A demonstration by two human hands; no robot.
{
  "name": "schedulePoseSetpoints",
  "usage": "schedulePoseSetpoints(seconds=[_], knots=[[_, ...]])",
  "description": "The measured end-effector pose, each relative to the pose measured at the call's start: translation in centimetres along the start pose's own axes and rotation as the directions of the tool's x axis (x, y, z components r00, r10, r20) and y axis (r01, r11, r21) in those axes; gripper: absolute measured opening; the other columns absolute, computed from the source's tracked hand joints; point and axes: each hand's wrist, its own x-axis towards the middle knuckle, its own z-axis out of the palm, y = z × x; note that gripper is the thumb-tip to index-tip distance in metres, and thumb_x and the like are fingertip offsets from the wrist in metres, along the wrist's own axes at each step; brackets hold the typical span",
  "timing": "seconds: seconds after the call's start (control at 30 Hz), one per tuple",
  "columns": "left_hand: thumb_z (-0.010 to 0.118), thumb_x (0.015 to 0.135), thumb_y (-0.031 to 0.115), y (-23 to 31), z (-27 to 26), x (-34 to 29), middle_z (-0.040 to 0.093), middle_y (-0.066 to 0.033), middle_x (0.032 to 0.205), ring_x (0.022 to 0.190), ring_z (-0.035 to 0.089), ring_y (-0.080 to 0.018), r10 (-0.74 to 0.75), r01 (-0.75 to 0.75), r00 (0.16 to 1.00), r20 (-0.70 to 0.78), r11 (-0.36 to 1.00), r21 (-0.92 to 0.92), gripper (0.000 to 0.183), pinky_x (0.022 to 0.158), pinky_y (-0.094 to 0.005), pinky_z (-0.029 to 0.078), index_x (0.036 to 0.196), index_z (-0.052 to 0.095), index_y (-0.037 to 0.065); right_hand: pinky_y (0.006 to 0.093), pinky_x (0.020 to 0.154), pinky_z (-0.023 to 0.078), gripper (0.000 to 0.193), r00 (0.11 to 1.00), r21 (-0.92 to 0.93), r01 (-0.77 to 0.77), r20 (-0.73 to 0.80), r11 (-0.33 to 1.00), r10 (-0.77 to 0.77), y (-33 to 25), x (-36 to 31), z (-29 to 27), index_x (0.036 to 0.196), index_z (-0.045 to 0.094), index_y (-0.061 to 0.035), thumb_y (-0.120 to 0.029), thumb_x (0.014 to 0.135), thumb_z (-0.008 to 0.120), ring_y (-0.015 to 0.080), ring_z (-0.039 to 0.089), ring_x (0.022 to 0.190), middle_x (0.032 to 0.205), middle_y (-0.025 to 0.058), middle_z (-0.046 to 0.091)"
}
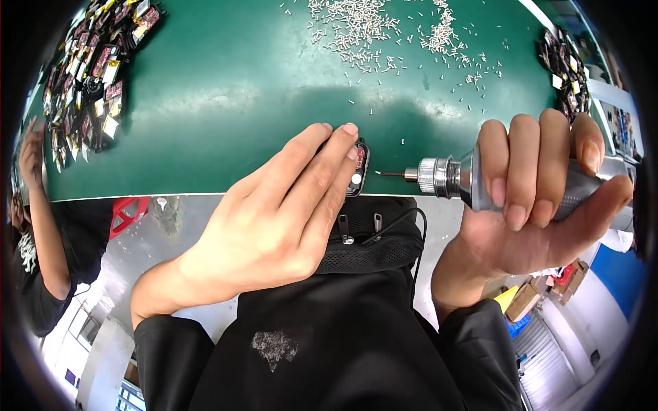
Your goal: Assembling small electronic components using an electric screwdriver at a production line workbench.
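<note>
At the near edge of the table my left hand (277, 202) lies over a small black plastic casing (364, 163), its fingers close together and holding it down. Inside the casing a red circuit board and a round white part show; the rest is hidden under my fingers. My right hand (531, 192) is wrapped round a grey electric screwdriver (436, 177), which lies nearly level. Its thin bit points left at the casing, a short gap away. A tiny pale screw seems to sit at the bit's tip.
Many loose silver screws (360, 27) are scattered over the far part of the green table (226, 103). Piles of similar black casings (89, 82) lie at the far left and at the far right (567, 72). A black pouch (377, 240) hangs at my waist. Another person's arm (51, 233) reaches in at left.
</note>
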Motion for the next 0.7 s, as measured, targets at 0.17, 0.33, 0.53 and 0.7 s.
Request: schedulePoseSetpoints(seconds=[0.17, 0.33, 0.53, 0.7], knots=[[0.064, 0.058, -0.002, -0.1, 0.5, 0.0, 0.059, -0.0228, 0.109, 0.093, 0.059, -0.0346, 0.016, -0.015, 0.999, -0.044, 0.999, 0.036, 0.046, 0.071, -0.0368, 0.055, 0.102, 0.057, -0.016, 0.0247, 0.055, 0.031, 0.033, 1.000, -0.001, -0.006, 0.023, 1.000, 0.006, 0.9, 0.6, -1.0, 0.096, 0.055, -0.0039, -0.036, 0.095, 0.046, 0.0088, 0.040, 0.049, 0.056, -0.0017, 0.040], [0.063, 0.059, -0.002, -0.3, 0.9, -0.2, 0.060, -0.0232, 0.104, 0.090, 0.060, -0.0341, 0.029, -0.024, 0.994, -0.109, 0.998, 0.052, 0.041, 0.069, -0.0362, 0.055, 0.097, 0.059, -0.016, 0.0247, 0.055, 0.031, 0.032, 1.000, -0.076, -0.005, -0.020, 0.997, 0.004, 1.3, 0.8, -1.0, 0.095, 0.056, -0.0041, -0.034, 0.095, 0.046, 0.0083, 0.039, 0.049, 0.055, -0.0026, 0.039], [0.063, 0.060, -0.002, -0.3, 1.1, -0.1, 0.061, -0.0228, 0.103, 0.089, 0.060, -0.0338, 0.023, -0.020, 0.993, -0.117, 0.999, 0.033, 0.040, 0.068, -0.0357, 0.055, 0.097, 0.059, -0.016, 0.0241, 0.055, 0.030, 0.032, 0.998, -0.090, -0.025, -0.061, 0.996, 0.019, 1.4, 0.7, -1.0, 0.094, 0.055, -0.0044, -0.035, 0.094, 0.047, 0.0080, 0.039, 0.049, 0.055, -0.0028, 0.040], [0.063, 0.057, -0.002, -0.4, 1.2, -0.2, 0.060, -0.0227, 0.102, 0.090, 0.060, -0.0338, 0.012, -0.012, 0.991, -0.135, 1.000, 0.003, 0.042, 0.067, -0.0355, 0.055, 0.097, 0.059, -0.016, 0.0239, 0.055, 0.030, 0.031, 0.998, -0.095, -0.025, -0.057, 0.995, 0.019, 1.4, 0.8, -0.9, 0.093, 0.055, -0.0042, -0.034, 0.093, 0.048, 0.0080, 0.039, 0.049, 0.055, -0.0027, 0.040]])
